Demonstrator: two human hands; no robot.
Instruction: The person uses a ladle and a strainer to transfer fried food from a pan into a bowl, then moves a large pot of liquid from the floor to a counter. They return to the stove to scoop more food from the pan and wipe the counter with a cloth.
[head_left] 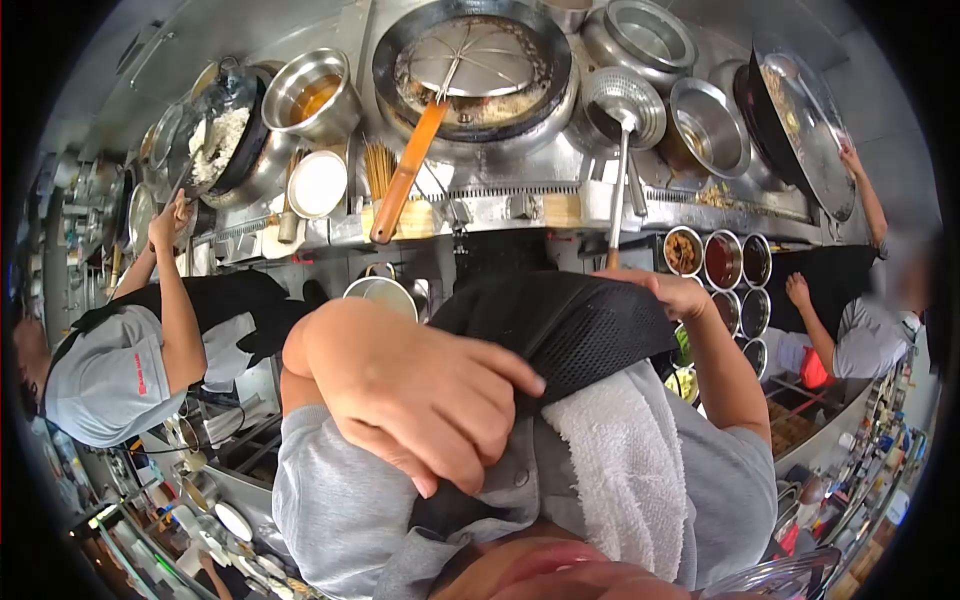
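Observation:
My right hand (672,290) is closed around the end of a long-handled wok ladle (621,180). The ladle's head lies at a perforated steel strainer (640,97) beyond the stove edge. Close to the camera, in front of my chest, my left hand (415,390) is raised with nothing in it. Its index finger stretches out and the other fingers are loosely bent and apart. Ahead is a large black wok (388,75) with bubbling contents. Over it rests a round steel skimmer (475,62), its orange wooden handle (410,170) pointing towards me.
A steel pot of brown liquid (318,92) and a white bowl (317,185) stand left of the wok. Steel bowls (710,125) stand to the right. Several seasoning tins (723,258) sit near my right arm. Co-workers stand left (120,360) and right (870,340), each at a wok.

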